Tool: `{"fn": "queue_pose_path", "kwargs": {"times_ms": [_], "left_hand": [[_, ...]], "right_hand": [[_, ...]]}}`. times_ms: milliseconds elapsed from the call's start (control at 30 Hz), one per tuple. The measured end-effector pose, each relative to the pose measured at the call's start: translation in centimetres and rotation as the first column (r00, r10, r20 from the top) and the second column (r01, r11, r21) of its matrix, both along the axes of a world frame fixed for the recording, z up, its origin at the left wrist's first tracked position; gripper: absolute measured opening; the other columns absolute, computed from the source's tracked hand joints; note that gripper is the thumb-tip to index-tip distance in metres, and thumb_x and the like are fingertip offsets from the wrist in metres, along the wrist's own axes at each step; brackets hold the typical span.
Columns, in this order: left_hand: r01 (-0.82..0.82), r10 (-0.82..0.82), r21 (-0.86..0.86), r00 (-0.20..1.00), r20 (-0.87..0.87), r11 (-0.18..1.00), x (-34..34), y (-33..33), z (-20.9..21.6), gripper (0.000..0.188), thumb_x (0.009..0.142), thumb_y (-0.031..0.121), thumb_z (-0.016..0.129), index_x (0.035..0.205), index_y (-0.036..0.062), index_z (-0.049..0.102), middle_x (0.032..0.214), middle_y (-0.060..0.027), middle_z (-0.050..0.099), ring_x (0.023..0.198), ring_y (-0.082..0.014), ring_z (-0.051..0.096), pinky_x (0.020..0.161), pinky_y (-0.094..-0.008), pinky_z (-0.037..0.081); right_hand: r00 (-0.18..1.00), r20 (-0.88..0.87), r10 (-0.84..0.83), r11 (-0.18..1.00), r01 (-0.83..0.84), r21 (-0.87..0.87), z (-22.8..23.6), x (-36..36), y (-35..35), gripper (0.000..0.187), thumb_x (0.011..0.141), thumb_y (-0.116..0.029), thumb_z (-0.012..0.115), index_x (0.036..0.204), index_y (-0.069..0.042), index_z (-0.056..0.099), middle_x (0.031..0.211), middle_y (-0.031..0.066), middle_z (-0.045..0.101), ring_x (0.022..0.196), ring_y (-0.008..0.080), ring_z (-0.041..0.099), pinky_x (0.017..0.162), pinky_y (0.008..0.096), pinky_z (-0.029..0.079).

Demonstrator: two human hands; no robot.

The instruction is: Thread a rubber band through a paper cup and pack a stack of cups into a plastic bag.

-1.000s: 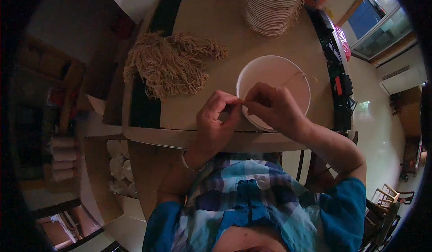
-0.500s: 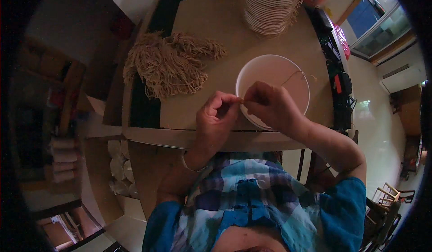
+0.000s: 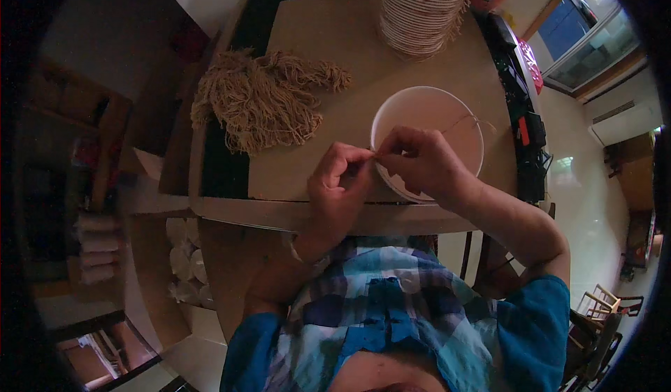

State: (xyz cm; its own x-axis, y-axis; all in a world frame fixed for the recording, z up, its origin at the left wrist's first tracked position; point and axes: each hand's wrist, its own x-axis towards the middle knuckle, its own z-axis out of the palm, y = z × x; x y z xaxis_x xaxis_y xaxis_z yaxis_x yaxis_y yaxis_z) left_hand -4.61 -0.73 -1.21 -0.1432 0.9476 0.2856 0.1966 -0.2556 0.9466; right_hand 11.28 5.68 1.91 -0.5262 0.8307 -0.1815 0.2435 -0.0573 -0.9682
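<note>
My left hand [image 3: 341,182] and my right hand [image 3: 423,161] meet fingertip to fingertip at the left rim of a round white bucket [image 3: 427,88]. Both are closed in a pinch. A thin light-brown string [image 3: 458,120] trails from my right hand across the bucket and over its far right rim. The pinched bit between the fingertips is tiny and mostly covered; it appears to be part of this string. Left of the bucket lies a loose heap of tan twine strands [image 3: 262,102].
At the back of the table [image 3: 335,21] stands a tall stack of pale coiled cord [image 3: 423,14]. Dark items and a black-and-red box [image 3: 535,130] line the right edge. Several white rolls [image 3: 185,259] sit below on the left. A chair [image 3: 604,304] stands at lower right.
The bucket has shifted very slightly right and down. My hands stay pinched together in nearly the same spot, and my left wrist has turned a little. The trailing string has moved slightly.
</note>
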Motion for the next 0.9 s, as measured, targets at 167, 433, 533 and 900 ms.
{"fn": "queue_pose_path", "kwargs": {"times_ms": [167,433,533,900], "left_hand": [[-0.064,0.079,0.131,0.991,-0.111,0.989,0.3,-0.1,-0.5,0.011,0.085,-0.003,0.062,0.095,0.0021,0.062,0.091,-0.0065,0.059,0.081,-0.0140,0.059,0.072,-0.0255,0.049],[-0.097,0.136,0.168,0.962,-0.235,0.981,0.1,-0.2,-0.2,0.013,0.082,-0.003,0.063,0.093,0.0029,0.061,0.089,-0.0089,0.060,0.082,-0.0204,0.061,0.073,-0.0293,0.049],[-0.093,0.132,0.165,0.959,-0.250,0.982,0.0,0.0,0.0,0.013,0.082,-0.002,0.064,0.093,0.0035,0.061,0.088,-0.0091,0.060,0.082,-0.0229,0.061,0.073,-0.0310,0.049],[0.191,-0.074,-0.360,0.947,0.313,0.913,-0.8,0.6,0.8,0.007,0.089,0.007,0.062,0.095,0.0033,0.062,0.082,-0.0002,0.062,0.067,-0.0075,0.059,0.062,-0.0220,0.050]], "right_hand": [[0.998,-0.055,0.011,0.991,-0.004,0.131,-0.9,0.0,-0.1,0.004,0.084,-0.003,0.064,0.087,-0.004,0.061,0.076,-0.0003,0.060,0.066,0.0043,0.054,0.055,0.0205,0.045],[0.999,-0.021,0.028,0.964,-0.021,0.265,-0.3,0.1,-0.6,0.007,0.084,-0.002,0.063,0.089,-0.001,0.059,0.079,0.0019,0.060,0.075,0.0050,0.056,0.065,0.0231,0.049],[0.999,0.002,0.033,0.964,-0.033,0.265,0.1,0.2,-0.7,0.007,0.084,-0.001,0.062,0.090,-0.001,0.059,0.080,0.0021,0.060,0.075,0.0051,0.056,0.065,0.0232,0.049],[0.999,-0.033,0.011,0.947,0.000,0.321,-0.7,0.3,-0.4,0.007,0.085,-0.003,0.061,0.092,-0.002,0.061,0.081,0.0020,0.061,0.073,0.0066,0.058,0.061,0.0222,0.049]]}}
